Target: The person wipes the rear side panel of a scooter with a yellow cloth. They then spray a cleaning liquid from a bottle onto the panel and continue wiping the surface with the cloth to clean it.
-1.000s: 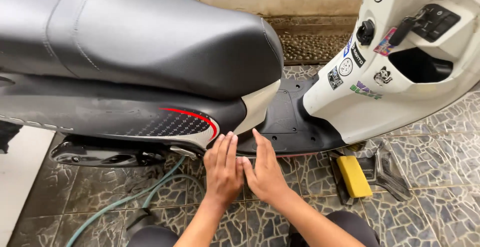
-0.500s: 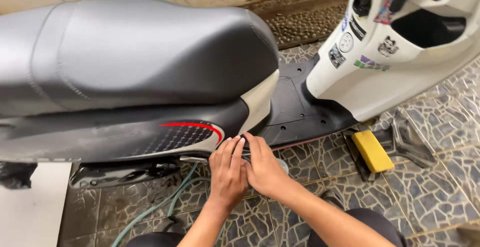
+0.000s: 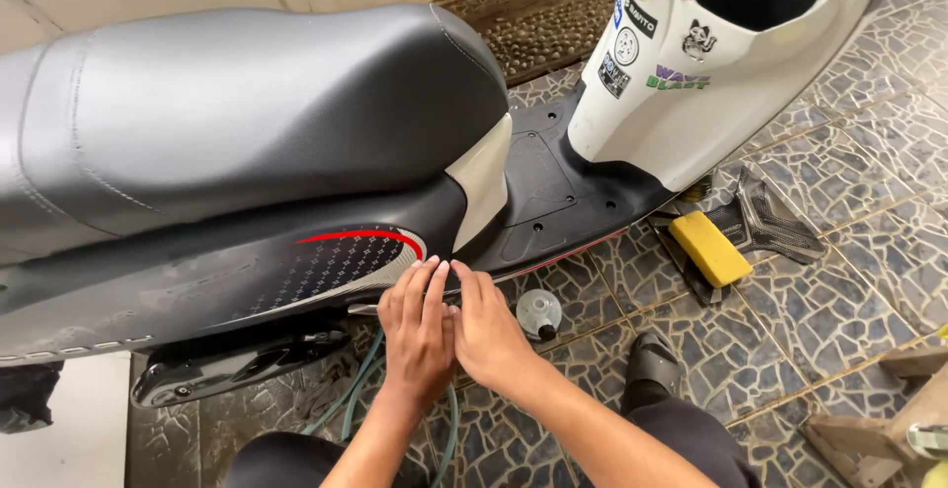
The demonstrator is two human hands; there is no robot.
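A scooter with a grey seat (image 3: 247, 122), dark side panel (image 3: 227, 281) with a red stripe, and white front body (image 3: 711, 83) stands on a tiled floor. My left hand (image 3: 417, 335) and my right hand (image 3: 489, 330) lie side by side, fingers straight, fingertips pressed against the lower edge of the side panel where it meets the black footboard (image 3: 553, 197). Neither hand holds anything that I can see. A passenger footrest (image 3: 237, 369) sits below the panel, left of my hands.
A yellow sponge (image 3: 709, 248) lies on a dark loose panel (image 3: 770, 216) on the floor to the right. A small round clear cap (image 3: 539, 312) rests near my right hand. A green hose (image 3: 360, 389) runs under my arms. Wooden pieces (image 3: 889, 419) lie at lower right.
The view has shifted right and closer. Both hands have stayed together and slid up to the panel's lower edge.
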